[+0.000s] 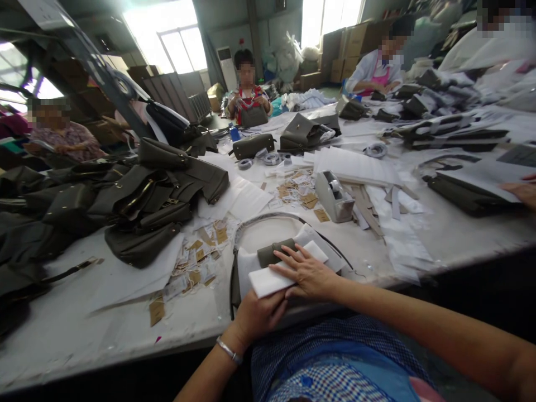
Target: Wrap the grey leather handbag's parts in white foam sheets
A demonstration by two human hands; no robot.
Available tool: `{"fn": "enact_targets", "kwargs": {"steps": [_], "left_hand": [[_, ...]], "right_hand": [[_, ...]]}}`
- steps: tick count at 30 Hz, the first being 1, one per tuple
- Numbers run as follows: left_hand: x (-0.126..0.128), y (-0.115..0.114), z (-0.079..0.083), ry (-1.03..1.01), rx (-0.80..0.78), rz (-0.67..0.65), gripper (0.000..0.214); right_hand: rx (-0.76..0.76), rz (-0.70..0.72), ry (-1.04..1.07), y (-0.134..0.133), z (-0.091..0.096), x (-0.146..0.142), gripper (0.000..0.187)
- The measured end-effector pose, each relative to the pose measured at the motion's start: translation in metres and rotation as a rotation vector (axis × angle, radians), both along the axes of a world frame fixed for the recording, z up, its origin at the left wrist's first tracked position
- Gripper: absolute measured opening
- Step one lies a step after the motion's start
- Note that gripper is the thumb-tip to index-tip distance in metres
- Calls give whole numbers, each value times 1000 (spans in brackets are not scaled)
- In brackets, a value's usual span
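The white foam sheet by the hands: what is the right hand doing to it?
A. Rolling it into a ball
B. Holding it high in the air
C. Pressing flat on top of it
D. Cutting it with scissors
C: the right hand lies spread, palm down, on the white foam sheet, which rests on the dark green bag at the table edge.
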State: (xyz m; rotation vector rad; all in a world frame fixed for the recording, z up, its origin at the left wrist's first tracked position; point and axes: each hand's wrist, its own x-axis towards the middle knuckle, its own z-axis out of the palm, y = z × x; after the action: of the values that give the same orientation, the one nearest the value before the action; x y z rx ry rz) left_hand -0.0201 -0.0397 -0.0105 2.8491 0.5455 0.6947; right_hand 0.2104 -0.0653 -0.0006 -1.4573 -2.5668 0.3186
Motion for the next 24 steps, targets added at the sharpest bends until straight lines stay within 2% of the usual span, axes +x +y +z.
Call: {"fn": "enact_targets", "kwargs": {"steps": [2, 5, 7, 9, 13, 16, 18, 21, 24], "left_hand": [[-2, -9, 7, -31, -70, 25, 31], [1, -23, 16, -216, -186, 102, 24], [6, -29, 19, -362, -208, 173, 24], [13, -30, 17, -415, -175, 241, 30], [20, -24, 2, -173, -111, 344, 51], [18, -19, -6, -22, -77, 336, 51], [17, -17, -5, 32, -73, 343, 50], [18, -13, 4, 116, -56, 353, 49], [20, -6, 11, 177, 38, 315, 44]], "right_hand": [[18, -10, 18, -2, -2, -1, 72], [50, -66, 29, -5, -5, -7, 66], [71, -103, 38, -7, -6, -12, 63], [78, -122, 47, -8, -6, -15, 60], [67, -93, 90, -8, 0, -10, 61], [139, -59, 140, -10, 0, 0, 66], [211, -131, 149, -14, -4, 6, 74], [280, -311, 137, -22, -12, 14, 89], [289, -372, 121, -28, -21, 18, 95]]}}
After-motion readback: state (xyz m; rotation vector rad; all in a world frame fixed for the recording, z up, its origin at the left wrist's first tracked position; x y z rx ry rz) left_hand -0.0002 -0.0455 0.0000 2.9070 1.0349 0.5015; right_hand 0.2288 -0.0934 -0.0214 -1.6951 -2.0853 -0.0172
